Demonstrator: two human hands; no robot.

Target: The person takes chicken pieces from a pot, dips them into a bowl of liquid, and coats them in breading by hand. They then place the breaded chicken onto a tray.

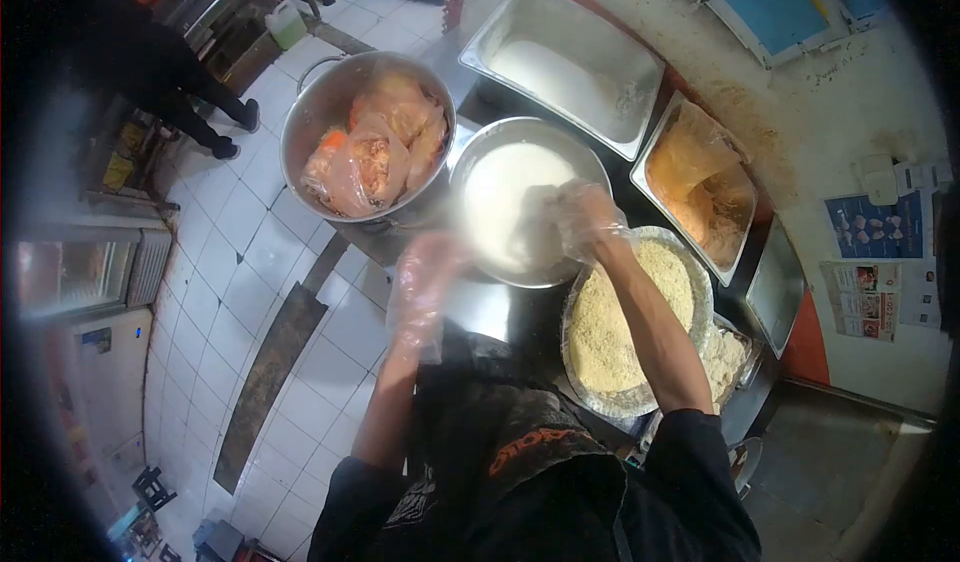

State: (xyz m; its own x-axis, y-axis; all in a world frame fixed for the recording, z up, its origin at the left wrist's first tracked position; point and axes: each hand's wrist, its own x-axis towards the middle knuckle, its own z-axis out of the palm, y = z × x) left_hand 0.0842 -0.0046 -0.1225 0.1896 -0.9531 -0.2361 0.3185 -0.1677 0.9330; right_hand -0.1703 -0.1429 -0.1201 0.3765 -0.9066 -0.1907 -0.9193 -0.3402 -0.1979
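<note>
White batter point(500, 202) fills the bowl point(528, 127) on the table point(490, 307); the gloved right hand point(578, 217) dips into it, grip too blurred to tell. Gloved left hand point(425, 282) hovers beside the bowl, loosely open, empty.

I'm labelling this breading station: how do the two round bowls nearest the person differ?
The batter bowl holds smooth white liquid; the crumb bowl holds dry, yellowish crumbs. The gloved right hand is over the batter bowl, while only the forearm crosses the crumb bowl. Both are round and sit side by side.
</note>
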